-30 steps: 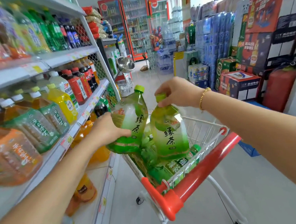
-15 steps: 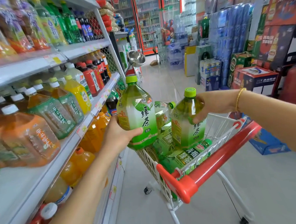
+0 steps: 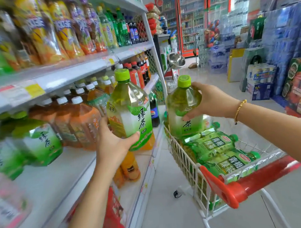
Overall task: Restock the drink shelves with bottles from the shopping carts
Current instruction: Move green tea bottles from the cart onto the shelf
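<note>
My left hand (image 3: pixel 115 143) grips the lower body of an upright green tea bottle (image 3: pixel 128 108) with a green cap, held just in front of the middle shelf (image 3: pixel 49 178). Over the far end of the red-handled shopping cart (image 3: pixel 237 193), my right hand (image 3: pixel 207 101) holds a second green tea bottle (image 3: pixel 182 111) by its shoulder, upright. Several more green tea bottles (image 3: pixel 220 155) lie in the cart's basket.
The shelving on my left carries orange tea bottles (image 3: pixel 79 122), green tea bottles (image 3: pixel 39 143) and mixed sodas above; orange juice bottles (image 3: pixel 130 168) stand on the lower shelf. Drink coolers (image 3: pixel 191 18) stand at the aisle's far end, stacked cartons (image 3: pixel 297 85) on the right.
Both hands have lifted their bottles out of the cart. The left bottle has moved left and up to the middle shelf; the right bottle has risen upright above the cart.
</note>
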A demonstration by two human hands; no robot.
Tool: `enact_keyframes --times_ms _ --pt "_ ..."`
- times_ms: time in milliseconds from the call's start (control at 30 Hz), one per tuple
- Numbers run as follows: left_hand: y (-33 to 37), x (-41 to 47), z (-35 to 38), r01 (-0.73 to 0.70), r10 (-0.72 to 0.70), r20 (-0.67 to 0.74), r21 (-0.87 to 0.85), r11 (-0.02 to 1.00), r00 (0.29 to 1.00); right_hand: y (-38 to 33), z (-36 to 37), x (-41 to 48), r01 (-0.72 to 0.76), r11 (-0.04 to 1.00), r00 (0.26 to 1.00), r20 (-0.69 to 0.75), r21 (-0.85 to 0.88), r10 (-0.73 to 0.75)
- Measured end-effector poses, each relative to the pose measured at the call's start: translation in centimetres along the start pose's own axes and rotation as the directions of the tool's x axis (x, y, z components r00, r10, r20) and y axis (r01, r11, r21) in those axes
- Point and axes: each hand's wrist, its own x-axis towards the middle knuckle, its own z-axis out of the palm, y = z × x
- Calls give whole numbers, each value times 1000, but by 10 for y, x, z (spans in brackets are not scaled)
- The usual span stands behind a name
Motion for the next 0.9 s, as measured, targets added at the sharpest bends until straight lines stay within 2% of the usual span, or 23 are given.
enact_keyframes --times_ms 133,233,333,533,700,800,900 --pt "-24 -17 -60 43 -16 -198 133 990 980 -57 32 33 147 958 989 -7 244 -150" --pt "-47 -36 -97 132 -66 -326 183 974 943 -94 67 47 202 917 974 25 344 -225" --pt "-67 -53 -119 233 -110 -429 244 942 896 -126 104 55 281 894 949 35 350 -312" --pt "-89 -60 -118 292 -89 -590 257 921 802 -170 169 66 320 832 915 79 454 -395" --pt "-101 -36 -115 334 -77 -714 226 915 696 -184 207 91 249 830 929 120 500 -350" --pt "-111 -27 -109 339 -62 -740 230 912 669 -191 218 104 253 842 928 125 477 -350" --pt "-123 -29 -98 309 -16 -770 236 921 637 -198 229 112 315 873 915 124 372 -384"
